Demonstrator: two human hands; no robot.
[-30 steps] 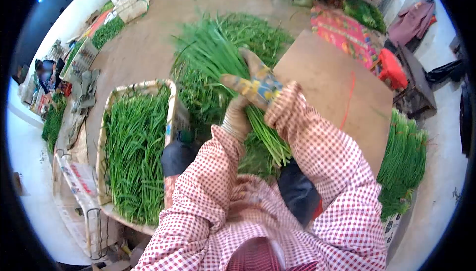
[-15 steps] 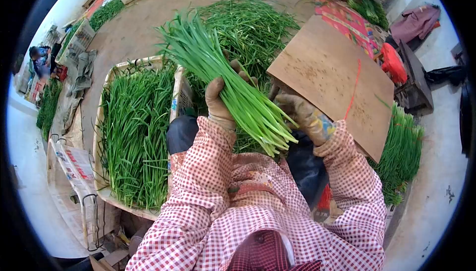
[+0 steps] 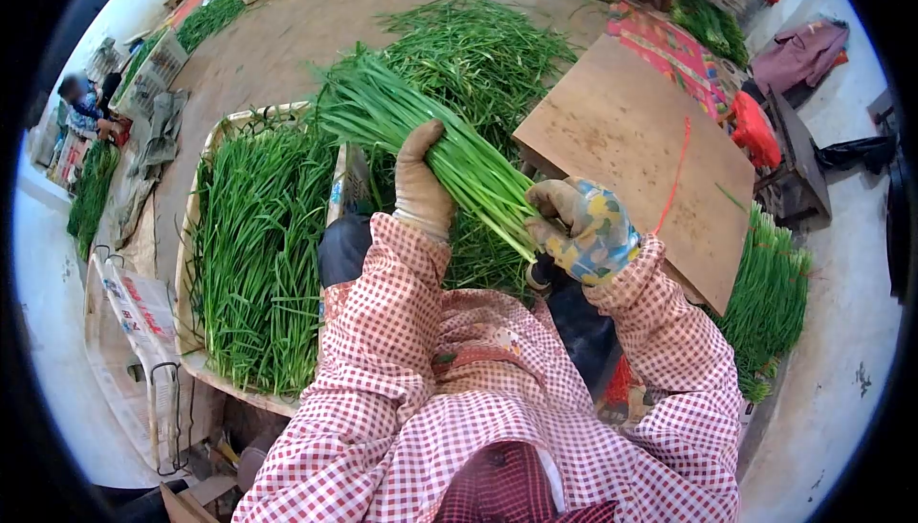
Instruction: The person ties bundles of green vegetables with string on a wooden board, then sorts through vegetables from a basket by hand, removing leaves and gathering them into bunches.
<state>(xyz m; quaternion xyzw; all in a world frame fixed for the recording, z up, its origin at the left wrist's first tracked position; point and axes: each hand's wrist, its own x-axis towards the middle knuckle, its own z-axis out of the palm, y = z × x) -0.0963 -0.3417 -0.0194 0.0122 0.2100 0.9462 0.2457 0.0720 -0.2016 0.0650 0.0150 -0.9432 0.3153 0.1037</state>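
Observation:
A bunch of garlic chives [image 3: 445,145] slants across in front of me, leafy tips at upper left and pale stem ends at lower right. My left hand [image 3: 424,179], in a soiled glove, is closed around its middle; the thumb lies on top and the other fingers are hidden beneath. At the stem ends, my right hand [image 3: 580,227], in a patterned glove, has its fingers curled and pressed against the stems. Just beyond the right hand is a brown board [image 3: 636,150] with a red string [image 3: 677,179] lying across it.
A crate [image 3: 191,337] full of chives stands at my left. Loose chives [image 3: 478,54] are heaped on the floor ahead. More chives [image 3: 765,294] stand right of the board, near a red bag [image 3: 755,129]. Another person [image 3: 86,107] is at the far left.
My right hand has turned and come up to the stem ends, its fingers now curled on them. The bunch looks more compact, its stem ends higher. My left hand keeps its hold.

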